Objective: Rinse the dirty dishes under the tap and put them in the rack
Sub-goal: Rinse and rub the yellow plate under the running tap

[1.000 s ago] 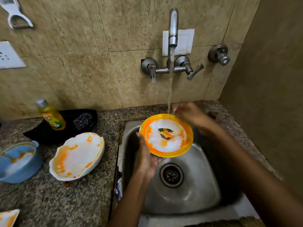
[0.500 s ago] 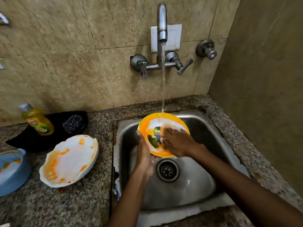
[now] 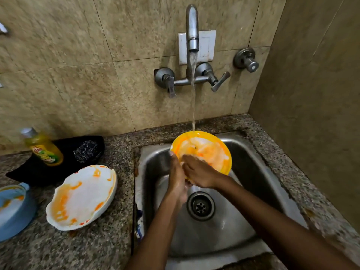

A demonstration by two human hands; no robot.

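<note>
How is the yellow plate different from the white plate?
The yellow plate is tilted over the sink under the tap water, while the white plate lies on the counter. The left hand holds the yellow plate and the right hand rubs it; nobody touches the white plate. The yellow plate is round; the white plate's edge is wavy. Both have orange smears.
</note>
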